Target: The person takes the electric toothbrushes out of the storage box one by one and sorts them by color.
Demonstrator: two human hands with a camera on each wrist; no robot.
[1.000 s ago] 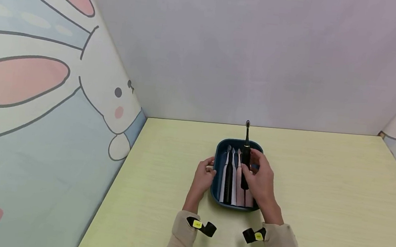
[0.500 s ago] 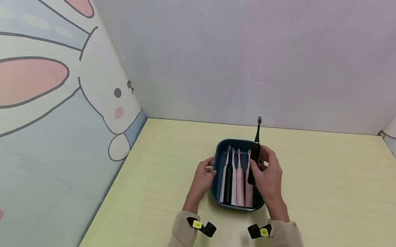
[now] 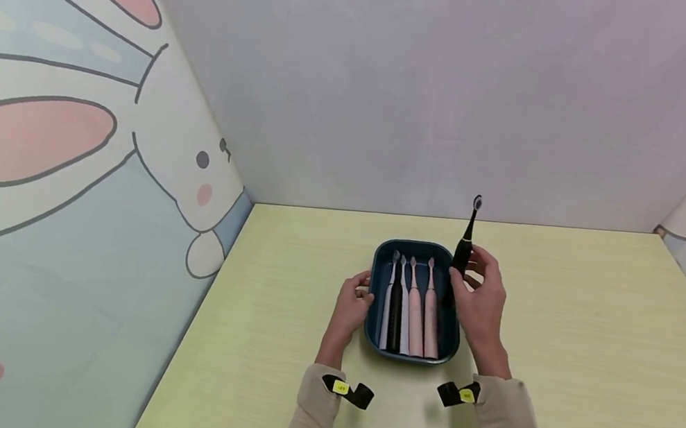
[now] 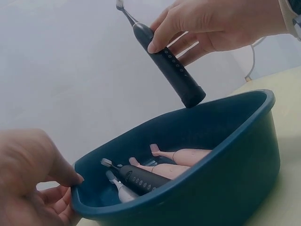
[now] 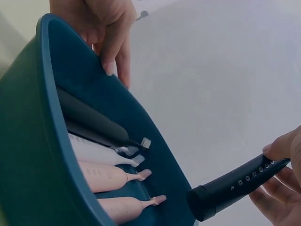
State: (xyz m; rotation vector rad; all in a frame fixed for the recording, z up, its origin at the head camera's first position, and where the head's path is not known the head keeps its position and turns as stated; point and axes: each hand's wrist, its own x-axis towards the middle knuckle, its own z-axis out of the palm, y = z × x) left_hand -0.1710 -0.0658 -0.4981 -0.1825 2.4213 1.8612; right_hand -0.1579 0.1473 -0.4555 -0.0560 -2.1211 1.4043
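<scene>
My right hand [image 3: 484,302] holds a black electric toothbrush [image 3: 463,253] by its handle, thumb on one side and fingers on the other. Its brush head points up and away. The handle's base [image 4: 192,96] hangs just over the rim of a dark blue plastic bin [image 3: 449,323] in the left wrist view. With thumb and fingers, my left hand [image 3: 351,305] grips the bin's left rim. Inside the bin lie two pink electric toothbrushes [image 3: 431,321], another black toothbrush [image 3: 395,317] and two whitish toothbrushes [image 3: 404,318], side by side with heads toward the back.
The bin stands on a pale wooden table [image 3: 587,337]. Behind the table rises a plain greyish wall [image 3: 455,100]. A wall with a cartoon rabbit [image 3: 179,162] borders the left side. Black straps with yellow tags [image 3: 340,387] sit at both wrists.
My right hand has carried the black toothbrush up and to the right, from over the bin's contents to its right rim, uncovering the pink toothbrushes. My left hand has stayed at the rim.
</scene>
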